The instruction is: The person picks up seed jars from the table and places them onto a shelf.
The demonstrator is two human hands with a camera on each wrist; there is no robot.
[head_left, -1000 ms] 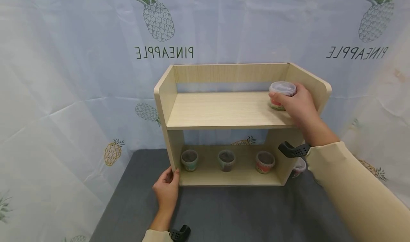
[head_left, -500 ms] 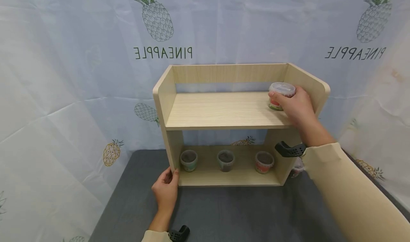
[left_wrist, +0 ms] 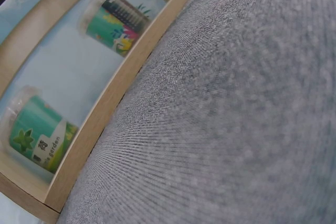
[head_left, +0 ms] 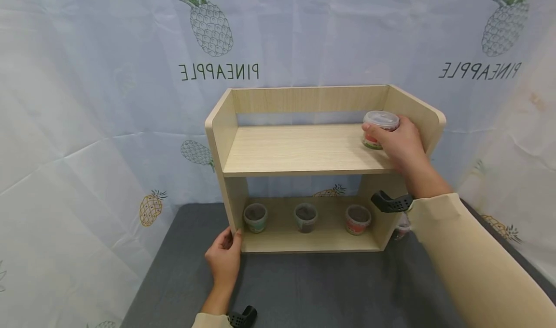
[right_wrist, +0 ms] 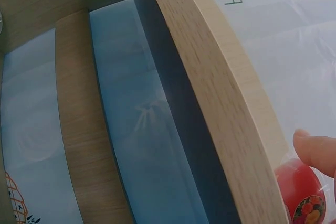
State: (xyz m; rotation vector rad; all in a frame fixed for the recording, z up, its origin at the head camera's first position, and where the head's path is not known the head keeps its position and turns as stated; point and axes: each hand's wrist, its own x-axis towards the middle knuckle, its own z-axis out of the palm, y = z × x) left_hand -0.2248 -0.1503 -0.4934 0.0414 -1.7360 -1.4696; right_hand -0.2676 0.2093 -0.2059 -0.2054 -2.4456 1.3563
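Observation:
A two-level wooden shelf [head_left: 295, 149] stands on the dark cloth. On its upper board, near the right side panel, my right hand [head_left: 404, 142] grips a lidded clear cup with a red label [head_left: 372, 140]; the thumb is on the cup's left, and the far fingers are hidden. In the right wrist view, the thumb touches the red cup [right_wrist: 299, 184]. My left hand [head_left: 225, 260] pinches the lower front edge of the left side panel. On the lower board stand a green cup [head_left: 256, 224], a darker cup [head_left: 306, 223] and a red cup [head_left: 357, 226], spaced apart.
Another cup [head_left: 403, 229] stands outside the shelf on the right, partly hidden behind my right wrist. A dark grey cloth [head_left: 304, 289] covers the table in front. Behind the shelf hangs a pale curtain [head_left: 108, 91] with pineapple prints.
The head view has shifted slightly, so the whole scene sits a little further left. Both hands keep their grips, and the cups stay in place.

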